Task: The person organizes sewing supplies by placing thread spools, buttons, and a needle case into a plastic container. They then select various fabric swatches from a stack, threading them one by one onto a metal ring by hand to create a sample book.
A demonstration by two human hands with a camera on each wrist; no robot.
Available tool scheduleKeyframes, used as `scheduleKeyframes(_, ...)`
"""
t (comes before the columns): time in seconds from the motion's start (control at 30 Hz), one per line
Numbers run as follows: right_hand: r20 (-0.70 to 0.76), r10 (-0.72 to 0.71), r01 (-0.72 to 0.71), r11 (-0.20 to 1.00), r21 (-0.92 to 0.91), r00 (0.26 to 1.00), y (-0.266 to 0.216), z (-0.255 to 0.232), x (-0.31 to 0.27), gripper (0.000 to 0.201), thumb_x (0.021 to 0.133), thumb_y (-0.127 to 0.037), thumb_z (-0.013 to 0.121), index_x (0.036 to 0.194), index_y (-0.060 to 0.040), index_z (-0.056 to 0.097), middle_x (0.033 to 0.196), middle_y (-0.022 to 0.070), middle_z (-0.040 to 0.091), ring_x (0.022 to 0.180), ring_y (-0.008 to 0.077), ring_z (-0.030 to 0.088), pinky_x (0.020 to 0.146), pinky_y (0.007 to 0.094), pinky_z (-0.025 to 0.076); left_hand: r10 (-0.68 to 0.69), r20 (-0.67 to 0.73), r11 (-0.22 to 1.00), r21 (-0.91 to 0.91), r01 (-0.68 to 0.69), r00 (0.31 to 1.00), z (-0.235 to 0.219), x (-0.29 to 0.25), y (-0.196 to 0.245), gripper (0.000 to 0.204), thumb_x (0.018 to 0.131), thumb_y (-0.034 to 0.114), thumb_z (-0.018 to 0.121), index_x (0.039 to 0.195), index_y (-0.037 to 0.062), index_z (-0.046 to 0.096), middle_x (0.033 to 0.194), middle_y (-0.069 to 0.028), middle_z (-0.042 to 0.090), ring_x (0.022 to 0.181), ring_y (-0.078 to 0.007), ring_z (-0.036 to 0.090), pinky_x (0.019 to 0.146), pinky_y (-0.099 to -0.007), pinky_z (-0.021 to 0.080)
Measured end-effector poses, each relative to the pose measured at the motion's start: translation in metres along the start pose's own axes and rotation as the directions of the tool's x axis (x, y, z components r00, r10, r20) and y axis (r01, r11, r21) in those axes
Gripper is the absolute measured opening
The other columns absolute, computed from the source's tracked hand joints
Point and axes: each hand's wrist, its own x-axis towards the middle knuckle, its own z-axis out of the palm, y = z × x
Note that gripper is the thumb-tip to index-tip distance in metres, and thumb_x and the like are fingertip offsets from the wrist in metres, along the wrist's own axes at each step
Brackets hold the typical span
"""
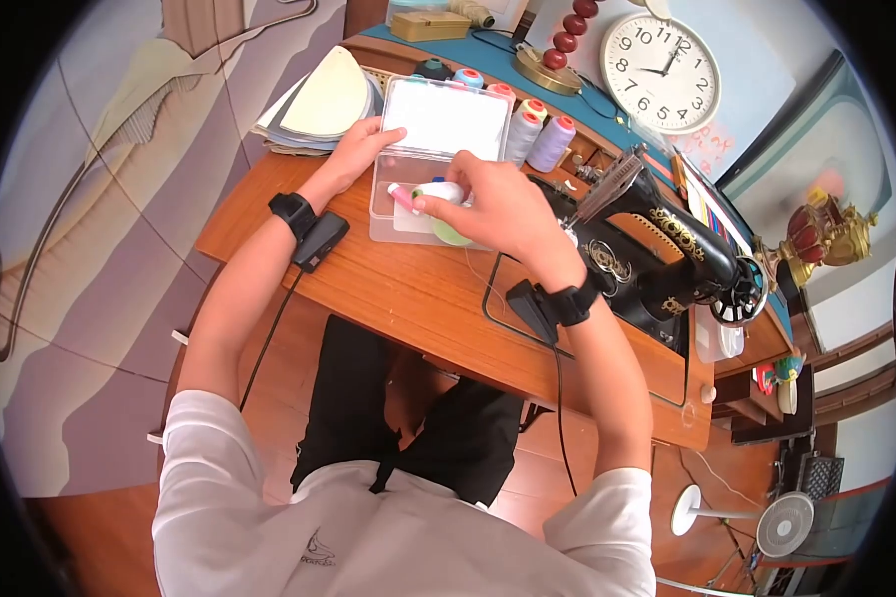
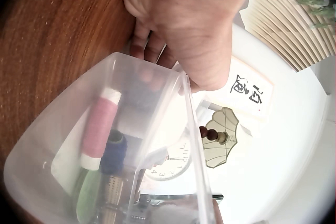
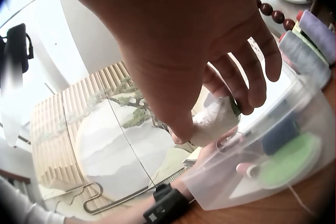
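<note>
A clear plastic box [image 1: 386, 231] with its lid raised sits on the wooden table. My left hand [image 1: 360, 151] grips the box by its left side near the hinge, with fingers behind the wall in the left wrist view. Over the box, my right hand [image 1: 503, 204] pinches a white thread spool [image 3: 215, 123] with a green end between thumb and fingers. Inside the box lie a pink thread spool [image 2: 100, 127], a blue spool [image 2: 114, 153] and a pale green round piece [image 3: 291, 161]. A loose thread trails over the box's front edge.
A black sewing machine [image 1: 657, 234] stands to the right. Several thread cones [image 1: 551, 144] line up behind the box, near a wall clock [image 1: 659, 72] and a red-beaded lamp stand [image 1: 564, 42]. Stacked fabric pieces [image 1: 329, 95] lie at the back left.
</note>
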Motion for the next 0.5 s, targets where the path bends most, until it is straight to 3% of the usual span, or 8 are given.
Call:
scheduleKeyframes(0.03,0.001,-0.005,0.005,1.000,0.003,1.000,0.001,0.003,0.000,0.061,0.088,-0.062,0.066,0.093,-0.0019,0.066,0.075,0.0140,0.070,0.075,0.0330,0.072,0.067,0.0427,0.055,0.000,-0.005,1.000,0.003,0.000,1.000,0.001,-0.001,0.000,0.031,0.099,0.028,0.064,0.109,-0.0016,0.066,0.098,-0.0050,0.068,0.086,-0.0116,0.062,0.072,-0.0279,0.053)
scheduleKeyframes(0.1,0.032,0.001,-0.008,0.970,0.243,1.000,-0.002,0.004,0.002,0.044,0.093,-0.042,0.070,0.105,0.0002,0.066,0.076,0.0154,0.069,0.068,0.0275,0.069,0.063,0.0365,0.053,-0.022,-0.016,1.000,0.008,0.022,1.000,0.002,-0.002,0.004,0.030,0.099,0.027,0.064,0.108,-0.0015,0.066,0.097,-0.0049,0.068,0.086,-0.0118,0.061,0.072,-0.0281,0.052)
scheduleKeyframes(0.2,-0.006,0.054,-0.050,0.960,0.274,0.999,0.004,-0.010,-0.007,0.031,0.097,-0.029,0.066,0.107,0.0001,0.067,0.076,0.0126,0.069,0.064,0.0192,0.064,0.062,0.0320,0.051,-0.015,-0.006,0.999,0.041,0.015,1.000,0.000,-0.001,0.004,0.030,0.099,0.027,0.065,0.107,-0.0016,0.066,0.098,-0.0050,0.067,0.086,-0.0118,0.061,0.072,-0.0280,0.052)
scheduleKeyframes(0.23,0.004,0.054,-0.053,0.961,0.270,0.999,0.009,-0.018,-0.013,0.031,0.097,-0.029,0.066,0.107,0.0001,0.067,0.076,0.0126,0.069,0.064,0.0192,0.064,0.062,0.0320,0.051,-0.019,-0.009,0.999,0.032,0.020,1.000,0.000,-0.001,0.002,0.030,0.099,0.027,0.065,0.107,-0.0016,0.066,0.098,-0.0050,0.067,0.086,-0.0118,0.061,0.072,-0.0280,0.052)
scheduleKeyframes(0.3,0.006,0.132,-0.130,0.974,0.187,0.991,0.021,-0.032,-0.026,0.030,0.094,-0.031,0.066,0.105,-0.0033,0.069,0.084,0.0157,0.073,0.078,0.0297,0.072,0.070,0.0395,0.055,-0.019,-0.010,0.999,0.039,0.020,1.000,0.000,-0.001,0.003,0.030,0.099,0.027,0.065,0.106,-0.0018,0.066,0.098,-0.0048,0.067,0.086,-0.0116,0.060,0.073,-0.0280,0.052)
scheduleKeyframes(0.37,-0.013,0.123,-0.118,0.975,0.187,0.992,0.037,-0.039,-0.043,0.026,0.092,-0.025,0.068,0.106,-0.0030,0.069,0.087,0.0142,0.074,0.077,0.0286,0.072,0.071,0.0382,0.055,-0.030,-0.006,0.998,0.046,0.030,1.000,0.000,0.000,0.001,0.030,0.099,0.027,0.065,0.106,-0.0020,0.066,0.099,-0.0050,0.066,0.087,-0.0114,0.060,0.074,-0.0281,0.053)
scheduleKeyframes(0.43,0.046,0.166,-0.171,0.973,0.153,0.985,0.043,-0.052,-0.063,0.027,0.091,-0.027,0.069,0.106,-0.0043,0.069,0.088,0.0129,0.074,0.078,0.0290,0.071,0.072,0.0383,0.055,0.000,0.003,0.999,0.045,0.000,1.000,-0.001,0.001,0.000,0.030,0.099,0.028,0.064,0.106,-0.0017,0.066,0.099,-0.0046,0.066,0.088,-0.0112,0.060,0.075,-0.0281,0.053)
scheduleKeyframes(0.5,0.228,0.313,-0.310,0.950,-0.050,0.922,0.046,-0.061,-0.084,0.030,0.088,-0.030,0.073,0.106,-0.0062,0.070,0.088,0.0112,0.074,0.081,0.0286,0.071,0.073,0.0387,0.054,-0.011,0.009,0.999,0.053,0.011,1.000,-0.001,0.000,0.001,0.031,0.099,0.028,0.064,0.107,-0.0015,0.066,0.100,-0.0046,0.067,0.089,-0.0112,0.060,0.075,-0.0279,0.053)
